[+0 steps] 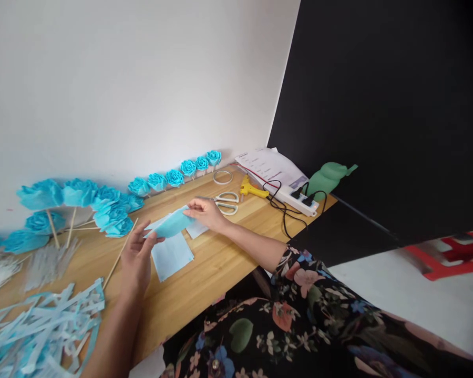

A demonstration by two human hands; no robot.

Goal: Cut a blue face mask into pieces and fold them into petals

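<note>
The left hand (137,254) and the right hand (206,212) share one piece, a blue paper sheet (175,223) stretched between them just above the wooden table (213,262). The right thumb and fingers pinch its far right end; the left thumb lies on its near left end, with the fingers spread behind it. Pale blue squares (172,258) lie on the wood beneath and nearer the person, partly covered by the held sheet. Just beyond the right hand are scissors (225,202), their pale handles showing, then a tape ring (223,183) and a yellow glue gun (254,190) — the latter near a white power strip (299,201) with black plugs in it. Small blue paper flowers (174,178) line the wall, and larger blooms (81,192) on sticks cluster at the left. A bare stick (118,257) slants beside the left hand, near a heap of cut strips (47,325).
</note>
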